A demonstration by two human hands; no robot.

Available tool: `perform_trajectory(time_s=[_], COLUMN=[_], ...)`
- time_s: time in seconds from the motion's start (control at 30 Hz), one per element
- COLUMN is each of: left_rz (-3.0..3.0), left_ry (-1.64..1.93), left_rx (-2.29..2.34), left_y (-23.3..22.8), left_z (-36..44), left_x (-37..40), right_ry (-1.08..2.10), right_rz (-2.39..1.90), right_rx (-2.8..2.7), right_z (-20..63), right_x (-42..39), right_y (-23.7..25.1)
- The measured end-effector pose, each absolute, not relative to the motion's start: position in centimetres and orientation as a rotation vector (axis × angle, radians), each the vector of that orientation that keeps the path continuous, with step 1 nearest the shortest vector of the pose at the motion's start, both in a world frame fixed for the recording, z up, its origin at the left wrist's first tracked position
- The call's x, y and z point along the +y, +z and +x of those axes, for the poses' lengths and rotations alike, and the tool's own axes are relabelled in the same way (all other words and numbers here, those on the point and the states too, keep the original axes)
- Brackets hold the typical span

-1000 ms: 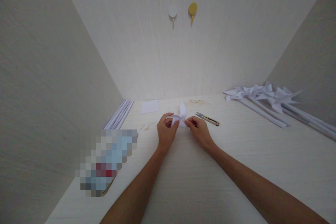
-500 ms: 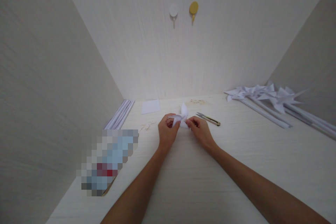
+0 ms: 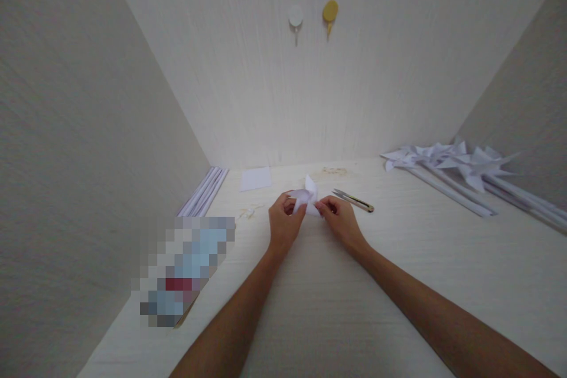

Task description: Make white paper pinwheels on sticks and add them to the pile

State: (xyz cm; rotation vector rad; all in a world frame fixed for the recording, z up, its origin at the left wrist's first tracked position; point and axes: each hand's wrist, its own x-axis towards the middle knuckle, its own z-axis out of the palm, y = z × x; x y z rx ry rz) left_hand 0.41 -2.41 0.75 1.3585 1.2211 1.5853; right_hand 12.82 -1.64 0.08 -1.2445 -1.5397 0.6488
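Note:
Both hands hold one small folded white paper piece (image 3: 308, 195) just above the pale table (image 3: 336, 301), near its middle. My left hand (image 3: 283, 225) pinches the paper's left side with thumb and fingers. My right hand (image 3: 340, 221) pinches its right side. One pointed flap of the paper sticks up between the hands. A small pair of thread snips (image 3: 353, 200) lies on the table just right of my right hand.
A pile of finished white paper pinwheels on rolled paper sticks (image 3: 460, 171) lies at the right. Rolled paper sticks (image 3: 202, 192) lie along the left wall, a white paper square (image 3: 256, 178) behind them. A blurred-out packet (image 3: 183, 269) sits at the left. Two hooks (image 3: 312, 15) hang on the back wall.
The hands and paper have stayed in almost the same place; the fingers have shifted slightly on the folds. The view has drifted a little.

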Motion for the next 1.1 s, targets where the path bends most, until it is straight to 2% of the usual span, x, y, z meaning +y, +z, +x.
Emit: perform_trajectory(time_s=[1.1], left_rz=[1.279], left_ry=[1.533], left_rx=[1.211], left_y=[0.66], left_z=[0.45], left_x=[-1.98], right_ry=[0.628], right_rz=[-1.232], right_rx=[-1.572], right_z=[12.78], right_x=[-1.81], right_y=[0.28])
